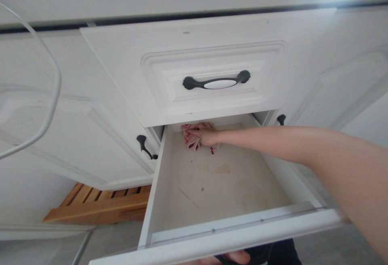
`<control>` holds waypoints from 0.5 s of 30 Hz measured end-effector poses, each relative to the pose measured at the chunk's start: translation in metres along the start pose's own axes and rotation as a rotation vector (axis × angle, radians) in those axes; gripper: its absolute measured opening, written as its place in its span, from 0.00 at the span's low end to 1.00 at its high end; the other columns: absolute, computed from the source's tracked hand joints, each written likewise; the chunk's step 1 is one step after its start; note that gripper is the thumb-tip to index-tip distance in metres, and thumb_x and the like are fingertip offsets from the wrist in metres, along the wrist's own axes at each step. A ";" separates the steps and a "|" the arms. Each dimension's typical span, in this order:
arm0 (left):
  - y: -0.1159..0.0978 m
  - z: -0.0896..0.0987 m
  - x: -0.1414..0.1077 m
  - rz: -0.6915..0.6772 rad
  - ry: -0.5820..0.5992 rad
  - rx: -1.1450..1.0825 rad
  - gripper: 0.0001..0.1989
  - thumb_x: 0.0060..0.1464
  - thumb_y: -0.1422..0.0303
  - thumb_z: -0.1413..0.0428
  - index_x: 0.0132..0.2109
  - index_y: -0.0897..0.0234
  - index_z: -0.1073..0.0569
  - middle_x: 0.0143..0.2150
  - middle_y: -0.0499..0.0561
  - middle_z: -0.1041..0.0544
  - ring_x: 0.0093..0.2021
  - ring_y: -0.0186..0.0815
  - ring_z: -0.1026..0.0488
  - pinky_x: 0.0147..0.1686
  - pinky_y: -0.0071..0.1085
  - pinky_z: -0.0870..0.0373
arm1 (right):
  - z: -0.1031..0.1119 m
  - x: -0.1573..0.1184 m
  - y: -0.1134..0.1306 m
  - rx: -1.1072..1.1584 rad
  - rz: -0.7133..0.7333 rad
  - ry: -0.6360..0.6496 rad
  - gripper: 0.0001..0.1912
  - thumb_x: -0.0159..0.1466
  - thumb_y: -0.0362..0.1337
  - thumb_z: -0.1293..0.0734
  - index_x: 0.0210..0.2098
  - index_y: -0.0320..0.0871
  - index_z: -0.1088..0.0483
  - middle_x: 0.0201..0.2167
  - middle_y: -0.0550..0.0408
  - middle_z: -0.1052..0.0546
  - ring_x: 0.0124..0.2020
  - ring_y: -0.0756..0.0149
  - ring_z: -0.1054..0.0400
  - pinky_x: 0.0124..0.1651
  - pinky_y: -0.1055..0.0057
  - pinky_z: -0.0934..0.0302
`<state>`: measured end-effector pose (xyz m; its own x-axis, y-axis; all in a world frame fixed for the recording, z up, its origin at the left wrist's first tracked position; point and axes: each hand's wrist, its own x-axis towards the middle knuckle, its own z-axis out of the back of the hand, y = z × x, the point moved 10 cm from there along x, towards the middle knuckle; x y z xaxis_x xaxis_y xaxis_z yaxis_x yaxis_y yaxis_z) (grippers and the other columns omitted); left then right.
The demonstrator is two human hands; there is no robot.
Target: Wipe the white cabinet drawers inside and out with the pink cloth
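Note:
Reaching in from the right, my right hand [209,135] is closed on a red-and-white cloth [194,141] at the back left of an open drawer. The cloth is bunched up and touches the drawer's floor. The white drawer [154,200] is pulled out, with several brown stains and a thin dark line on its beige bottom. At the lower edge of the view, fingers of my left hand [238,257] curl round the dark handle [222,259] on the drawer's front. Most of that hand is hidden below the front panel.
Above is a closed drawer [212,54] with a dark handle [216,82]. Cabinet doors flank it, with handles at left [145,147] and right [281,119]. A white cable [57,79] hangs at left. A slatted wooden piece [103,208] lies low left. The countertop [182,2] runs across the top.

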<state>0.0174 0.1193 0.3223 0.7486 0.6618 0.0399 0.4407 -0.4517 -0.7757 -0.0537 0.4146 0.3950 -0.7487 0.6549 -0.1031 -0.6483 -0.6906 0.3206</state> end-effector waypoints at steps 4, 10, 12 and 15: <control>0.000 0.005 0.001 -0.015 -0.022 -0.015 0.20 0.65 0.58 0.42 0.59 0.62 0.29 0.59 0.56 0.27 0.55 0.43 0.26 0.53 0.48 0.25 | -0.013 0.004 0.019 0.042 0.168 0.134 0.34 0.59 0.22 0.34 0.64 0.45 0.29 0.65 0.48 0.29 0.62 0.55 0.32 0.59 0.69 0.37; 0.002 0.009 -0.003 -0.023 -0.049 -0.029 0.20 0.65 0.58 0.41 0.59 0.62 0.29 0.58 0.56 0.27 0.54 0.43 0.26 0.52 0.46 0.24 | -0.041 -0.089 0.075 0.168 0.499 0.323 0.27 0.61 0.28 0.32 0.60 0.43 0.26 0.57 0.46 0.23 0.54 0.58 0.28 0.54 0.71 0.36; 0.004 0.011 -0.004 -0.020 -0.062 -0.035 0.20 0.65 0.58 0.41 0.59 0.62 0.29 0.58 0.56 0.27 0.53 0.43 0.25 0.52 0.46 0.24 | -0.053 -0.125 0.085 0.213 0.487 0.432 0.27 0.61 0.30 0.33 0.60 0.45 0.26 0.54 0.48 0.21 0.51 0.61 0.27 0.49 0.72 0.36; 0.007 0.013 -0.004 -0.009 -0.081 -0.045 0.21 0.65 0.57 0.42 0.59 0.62 0.29 0.58 0.56 0.27 0.53 0.43 0.25 0.52 0.46 0.24 | -0.071 -0.165 0.082 0.299 0.364 0.681 0.21 0.60 0.34 0.34 0.52 0.44 0.22 0.41 0.54 0.20 0.39 0.66 0.28 0.39 0.74 0.38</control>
<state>0.0108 0.1213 0.3086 0.7027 0.7115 -0.0055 0.4703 -0.4703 -0.7467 0.0065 0.2285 0.3717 -0.8872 0.0101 -0.4613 -0.3564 -0.6500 0.6712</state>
